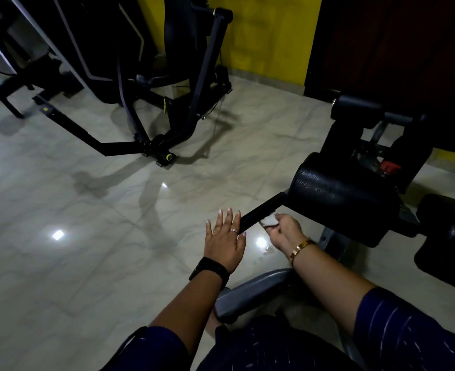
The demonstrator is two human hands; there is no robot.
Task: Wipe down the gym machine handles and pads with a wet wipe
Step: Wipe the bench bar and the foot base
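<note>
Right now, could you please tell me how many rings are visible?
2, both on the left hand: a gold ring and a silver ring. The right hand, with curled fingers, may hide more.

Wet wipe [270, 220]: just a white corner showing, the rest is bunched inside the right hand [284, 230].
Handle [261, 210]: underside out of sight; whether the left hand [225, 239] fingertips touch its end, cannot tell.
Near machine [341, 199]: runs off the right edge.
Far machine [140, 76]: top cut off, frame lost in the dark.
Red part [389, 167]: too small to identify.

White wet wipe [270, 220] bunched against black handle [261, 210] beside black roller pad [341, 199].
</note>
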